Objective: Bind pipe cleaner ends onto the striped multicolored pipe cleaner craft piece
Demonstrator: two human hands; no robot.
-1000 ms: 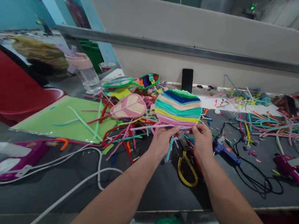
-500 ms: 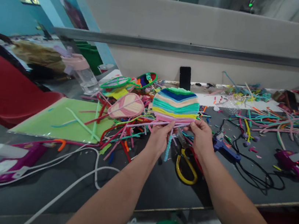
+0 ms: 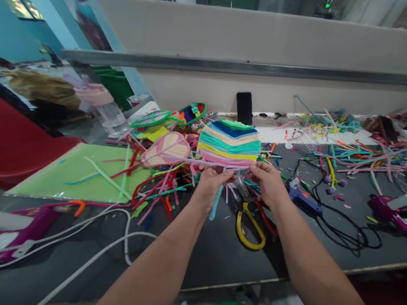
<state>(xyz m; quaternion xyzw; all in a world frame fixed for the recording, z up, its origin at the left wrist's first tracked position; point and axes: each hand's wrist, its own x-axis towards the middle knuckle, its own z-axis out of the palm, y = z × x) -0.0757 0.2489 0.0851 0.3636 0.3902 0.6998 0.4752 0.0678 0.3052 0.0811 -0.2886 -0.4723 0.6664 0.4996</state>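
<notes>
A striped pipe-cleaner panel (image 3: 229, 145), in green, blue, cream, teal, yellow and pink rows, is held up over the table. Along its bottom edge runs a lilac pipe cleaner (image 3: 187, 160), its loose end sticking out to the left. My left hand (image 3: 209, 186) is closed, thumb and fingers pinching the lilac stem below the panel. With a pinch too, my right hand (image 3: 267, 181) grips the panel's lower right corner, where the lilac stem ends. A light-blue pipe-cleaner piece (image 3: 215, 204) hangs beside my left hand. Yellow-handled scissors (image 3: 249, 227) lie between my forearms.
Right of my hands lies a blue glue gun (image 3: 305, 199) with its black cable. A pink oval piece (image 3: 167, 149) and loose pipe cleaners lie left. A phone (image 3: 244, 108) leans against the back wall. White cables and purple power strips (image 3: 397, 215) flank the work area.
The whole view has shifted slightly. My left hand has turned a little, and the lilac stem now lies flatter along the panel's bottom edge. Both hands keep their pinch.
</notes>
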